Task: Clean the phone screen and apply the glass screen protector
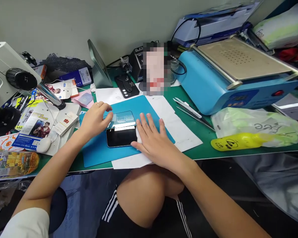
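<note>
A phone with a dark screen (121, 136) lies face up on the blue mat (96, 155). Just beyond it rests a clear rectangular sheet (121, 118), probably a screen protector, with shiny reflections. My left hand (95, 117) hovers at the sheet's left end, fingers bent and thumb apart from the forefinger, with nothing visible between them. Flat and spread, my right hand (154, 137) lies over the right end of the phone and mat. A bit of something white shows under its edge beside the phone; what it is stays hidden.
White paper (186, 135) lies under the mat. Tweezers (193, 112), a blue machine with a metal plate (208, 82) and a yellow bottle (235, 141) are on the right. A black phone case (127, 86) lies behind; a microscope stand (51, 94) and boxes crowd the left.
</note>
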### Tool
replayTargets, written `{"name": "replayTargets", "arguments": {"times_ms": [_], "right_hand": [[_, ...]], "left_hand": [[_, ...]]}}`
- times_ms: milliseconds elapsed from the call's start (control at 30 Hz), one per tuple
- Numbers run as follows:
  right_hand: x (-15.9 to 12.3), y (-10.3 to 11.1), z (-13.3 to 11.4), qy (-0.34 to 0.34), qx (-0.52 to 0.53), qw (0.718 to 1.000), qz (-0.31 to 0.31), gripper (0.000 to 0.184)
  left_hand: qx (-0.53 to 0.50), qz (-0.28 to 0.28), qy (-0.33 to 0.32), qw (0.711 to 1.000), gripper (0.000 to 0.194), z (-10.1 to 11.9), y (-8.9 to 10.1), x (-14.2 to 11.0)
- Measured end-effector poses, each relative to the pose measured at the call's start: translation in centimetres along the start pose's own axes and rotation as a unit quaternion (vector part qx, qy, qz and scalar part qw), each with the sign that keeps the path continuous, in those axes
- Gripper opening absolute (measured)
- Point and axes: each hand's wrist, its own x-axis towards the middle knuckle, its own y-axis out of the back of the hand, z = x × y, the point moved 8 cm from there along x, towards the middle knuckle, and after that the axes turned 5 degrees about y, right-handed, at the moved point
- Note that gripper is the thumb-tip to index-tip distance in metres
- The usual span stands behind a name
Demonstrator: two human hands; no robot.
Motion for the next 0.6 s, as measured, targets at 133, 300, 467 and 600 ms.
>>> {"name": "replayTargets", "arguments": {"times_ms": [133,300,467,600], "right_hand": [[-0.7,-0.3,1.4,0.012,0.019,1.0,-0.008,0.086],[-1.0,-0.1,1.9,0.007,0.073,0.997,0.029,0.074],[-2.0,1.7,2.8,0.01,0.101,0.991,0.082,0.056],[-3.1,3.9,5.4,-0.031,0.114,0.984,0.132,0.047]], "left_hand": [[0.021,-0.025,0.001,0.999,0.026,-1.4,-0.5,1.5],[0.07,-0.103,0.011,0.992,0.037,-1.7,-0.9,0.9],[0.1,-0.181,0.053,0.977,0.043,-2.4,-1.9,1.3],[0.112,-0.181,0.1,0.972,0.044,-3.8,-1.6,1.6]]}}
